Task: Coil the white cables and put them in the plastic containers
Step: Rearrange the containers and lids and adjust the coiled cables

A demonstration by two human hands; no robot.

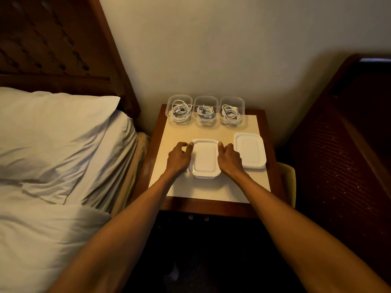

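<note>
Three clear plastic containers stand in a row at the back of the nightstand: left container [169,106], middle container [205,100], right container [242,104]. Each holds a coiled white cable: left cable [180,112], middle cable [205,112], right cable [231,113]. A white lid [205,159] lies in the middle of the tabletop. My left hand [178,157] grips its left edge with curled fingers, thumb at the far corner. My right hand [229,158] grips its right edge the same way. A second white lid [250,150] lies to the right.
The nightstand [211,191] has a cream top with a dark wooden rim and stands against the wall. A bed with a white pillow [53,132] lies close on the left. A dark wooden piece of furniture [342,144] stands on the right.
</note>
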